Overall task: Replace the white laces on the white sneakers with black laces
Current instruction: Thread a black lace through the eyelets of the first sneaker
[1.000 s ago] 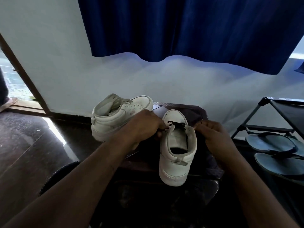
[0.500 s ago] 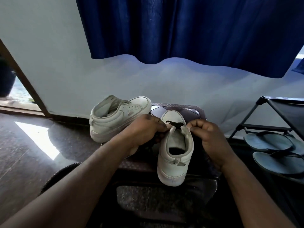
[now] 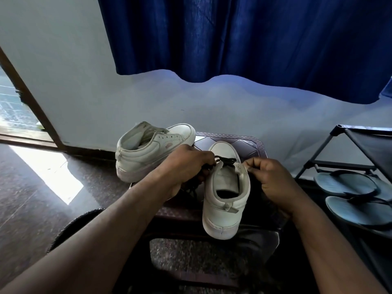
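Black lace (image 3: 226, 161) across near sneaker (image 3: 226, 198), left hand (image 3: 186, 166) pinching lace end, right hand (image 3: 273, 179) pinching eyelet edge, second sneaker (image 3: 152, 149) behind

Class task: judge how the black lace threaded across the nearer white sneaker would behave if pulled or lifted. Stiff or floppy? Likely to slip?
Probably floppy: the thin black lace bends in loose loops across the nearer white sneaker. Likely light: slack hangs below the left hand. It may slip, being so thin.

Two bare forearms, no sleeves, left grip (image 3: 186, 166), right grip (image 3: 273, 179)
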